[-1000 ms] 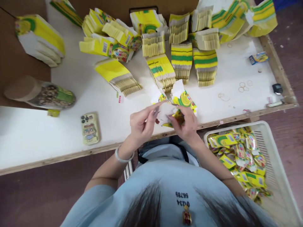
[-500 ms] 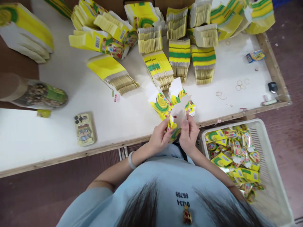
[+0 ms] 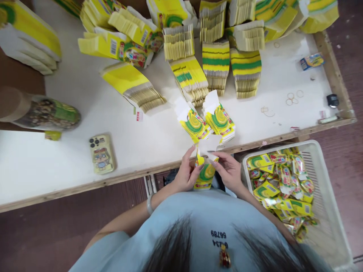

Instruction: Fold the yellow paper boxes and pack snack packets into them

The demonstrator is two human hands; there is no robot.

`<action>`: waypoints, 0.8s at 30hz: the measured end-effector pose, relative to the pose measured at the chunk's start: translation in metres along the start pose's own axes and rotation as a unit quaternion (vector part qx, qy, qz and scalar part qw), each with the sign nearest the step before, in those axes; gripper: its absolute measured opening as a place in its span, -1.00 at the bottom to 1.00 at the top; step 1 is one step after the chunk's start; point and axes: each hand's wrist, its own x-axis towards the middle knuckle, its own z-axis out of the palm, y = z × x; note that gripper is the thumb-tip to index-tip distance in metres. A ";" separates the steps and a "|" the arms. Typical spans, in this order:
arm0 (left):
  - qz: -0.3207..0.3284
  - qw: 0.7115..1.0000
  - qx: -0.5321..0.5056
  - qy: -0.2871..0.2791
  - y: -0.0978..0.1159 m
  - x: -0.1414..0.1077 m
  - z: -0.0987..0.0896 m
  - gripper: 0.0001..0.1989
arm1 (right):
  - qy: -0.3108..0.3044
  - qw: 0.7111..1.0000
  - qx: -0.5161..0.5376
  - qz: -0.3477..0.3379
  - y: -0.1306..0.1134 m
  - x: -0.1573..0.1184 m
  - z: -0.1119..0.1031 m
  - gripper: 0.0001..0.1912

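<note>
Close to my body, just off the table's front edge, a yellow and green carton [image 3: 206, 175] is held between both hands, its white flap raised toward the table. My left hand [image 3: 186, 170] grips its left side, thumb on the front and fingers behind. At the upper right of the carton, my right hand [image 3: 229, 170] pinches the rim near the flap. Just beyond, on the table, lie two small piles of printed cartons, the left pile [image 3: 194, 124] and the right pile [image 3: 219, 120], their white flaps pointing away from me.
Bundles of flat cartons [image 3: 216, 62] line the back of the white table [image 3: 153, 139]. A phone [image 3: 102, 154] and a jar [image 3: 51, 113] are at the left. Right of my body, a white basket [image 3: 329, 204] holds filled yellow packets [image 3: 283, 177].
Both hands have drawn back toward my body with the carton, whose printed front now shows. My right hand has turned more sideways. The right pile is now uncovered.
</note>
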 end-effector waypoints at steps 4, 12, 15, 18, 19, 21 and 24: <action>-0.007 0.999 0.020 -0.034 -0.007 -0.007 -0.003 -0.30 | -0.036 0.999 -0.021 -0.001 -0.006 0.001 -0.008 -0.78; -0.013 0.999 0.033 -0.028 -0.002 -0.002 -0.003 -0.47 | 0.019 0.999 -0.012 0.034 -0.003 -0.001 0.003 -0.67; 0.005 0.997 0.073 -0.030 0.002 0.000 -0.009 -0.55 | 0.052 0.997 0.024 0.054 0.002 -0.006 0.011 -0.80; -0.012 0.996 0.078 -0.040 0.000 0.000 -0.011 -0.60 | 0.100 0.993 0.032 0.049 0.009 -0.011 0.014 -0.68; -0.016 0.997 0.068 -0.040 -0.001 0.000 -0.010 -0.60 | 0.099 0.994 0.012 0.036 0.012 -0.012 0.013 -0.64; -0.011 0.999 0.035 -0.031 -0.004 -0.001 -0.007 -0.47 | 0.056 0.997 -0.044 -0.011 0.017 -0.011 0.006 -0.70; 0.035 0.999 -0.004 -0.005 -0.004 0.003 -0.006 -0.18 | -0.075 0.990 -0.075 -0.095 0.018 -0.006 -0.009 -0.62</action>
